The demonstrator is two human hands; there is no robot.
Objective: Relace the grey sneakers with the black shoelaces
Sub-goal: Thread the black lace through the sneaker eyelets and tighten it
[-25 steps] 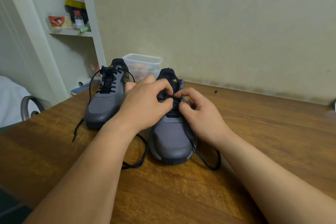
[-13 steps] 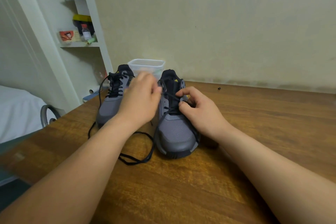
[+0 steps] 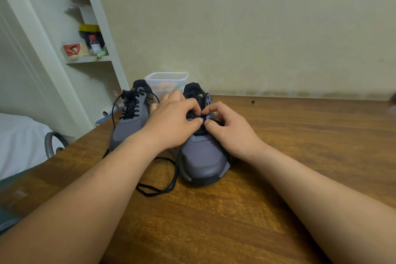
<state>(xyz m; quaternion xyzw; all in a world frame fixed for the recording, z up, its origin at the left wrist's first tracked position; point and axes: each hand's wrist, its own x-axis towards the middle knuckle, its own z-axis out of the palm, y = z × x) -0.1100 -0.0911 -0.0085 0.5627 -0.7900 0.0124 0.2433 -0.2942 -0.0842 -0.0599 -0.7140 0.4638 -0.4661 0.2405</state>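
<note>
left hand point(image 3: 171, 123) grip pinches black shoelace point(image 3: 159, 192) over near grey sneaker point(image 3: 203, 161); right hand point(image 3: 232, 133) grip pinches it too; slack loops on bench point(image 3: 289, 146); second sneaker point(image 3: 130, 128) laced

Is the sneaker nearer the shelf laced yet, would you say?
Laced, untied: the black shoelace crisscrosses the sneaker, its ends trailing loose.

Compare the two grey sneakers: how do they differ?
The shelf-side sneaker shows crossed lacing in full; the nearer sneaker's is hidden under the left hand and right hand, which pinch its lace. The shelf-side sneaker sits farther back than the nearer sneaker. Both are grey, black-laced, toes toward the camera.
</note>
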